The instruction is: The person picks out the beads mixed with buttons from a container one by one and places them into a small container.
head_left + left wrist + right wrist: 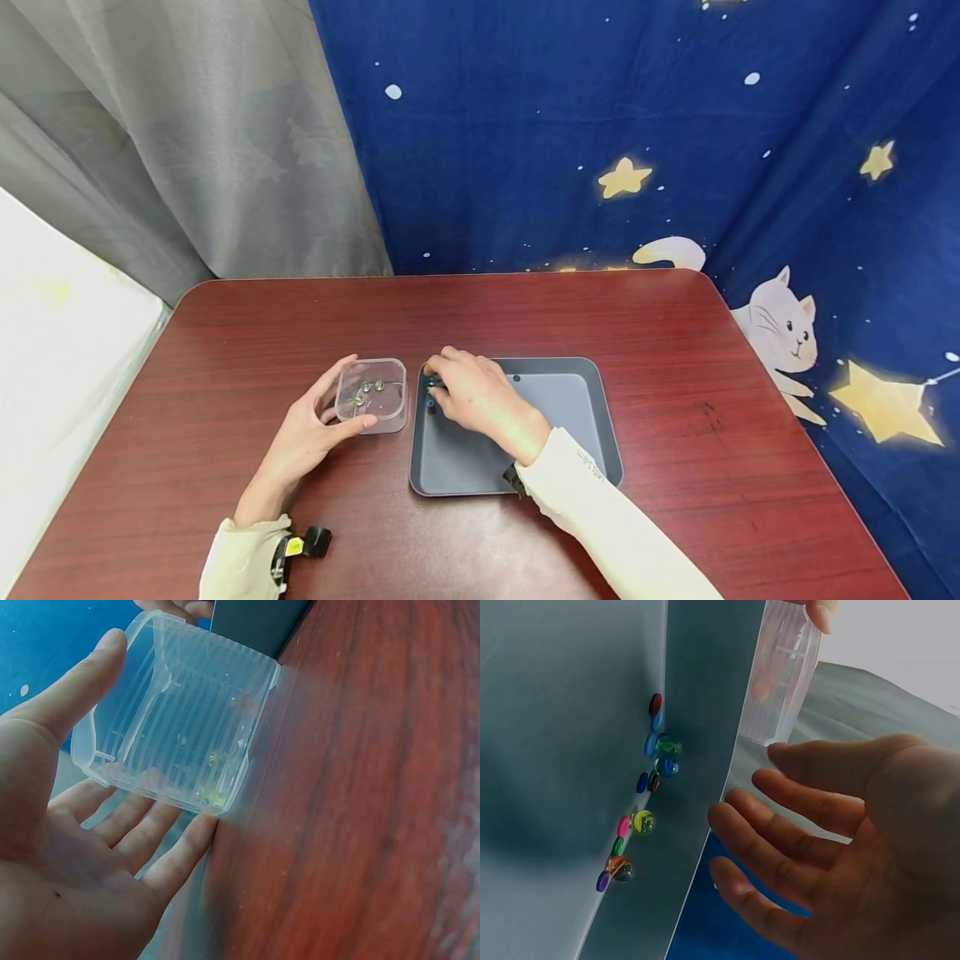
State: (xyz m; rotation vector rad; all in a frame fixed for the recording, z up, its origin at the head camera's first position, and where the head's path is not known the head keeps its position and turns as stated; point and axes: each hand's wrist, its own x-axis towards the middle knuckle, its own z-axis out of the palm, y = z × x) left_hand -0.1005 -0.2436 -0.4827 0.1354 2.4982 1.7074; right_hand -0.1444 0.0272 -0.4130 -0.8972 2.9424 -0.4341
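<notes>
My left hand [303, 433] holds a clear plastic box [395, 424] on the table, thumb at one side and fingers at the other. A few glass marbles [379, 385] with green inside lie in the box. Over the left end of a grey tray [476, 462] is my right hand [480, 392], fingers slightly bent. In the right wrist view nothing shows between its fingers. Along the tray's inner edge sit several marbles, among them a yellow-green marble [643, 822] and an orange marble [621, 868]. Small coloured discs lie beside them, including a pink disc [623, 826] and a red disc [655, 704].
The tray stands just right of the box on a reddish-brown wooden table [675, 350]. One small dark disc [517, 378] lies near the tray's far rim. Behind the table hang a grey curtain [247, 167] and a blue star-patterned curtain [510, 150].
</notes>
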